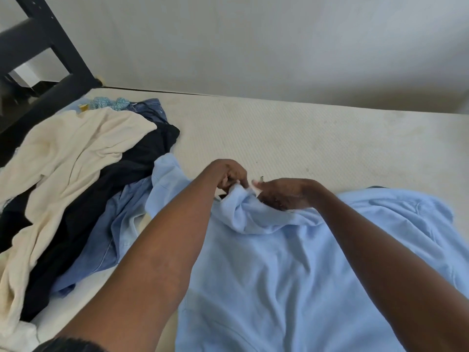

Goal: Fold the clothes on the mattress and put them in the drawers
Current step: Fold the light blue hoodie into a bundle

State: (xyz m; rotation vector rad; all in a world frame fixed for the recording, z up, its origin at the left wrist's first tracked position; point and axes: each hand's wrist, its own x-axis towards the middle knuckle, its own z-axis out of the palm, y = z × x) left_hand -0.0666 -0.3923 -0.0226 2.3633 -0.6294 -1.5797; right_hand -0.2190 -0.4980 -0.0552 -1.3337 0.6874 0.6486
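Observation:
A light blue shirt [274, 270] lies spread across the near right part of the cream mattress [317, 138]. Its collar end is bunched up at the middle of the view. My left hand [229, 175] pinches that bunched collar fabric from the left, fingers curled. My right hand [284, 193] grips the same bunch from the right, with a bit of white fabric at its fingertips. Both forearms reach over the shirt. A pile of unfolded clothes lies at the left: a cream garment [66, 158], a black garment [121, 179] and a blue denim piece [111, 232].
A black bed frame [53, 41] rises at the top left corner. A grey-white wall [279, 41] runs behind the mattress. Small teal fabric [109, 102] and jeans [152, 110] lie at the far end of the pile. No drawers are in view.

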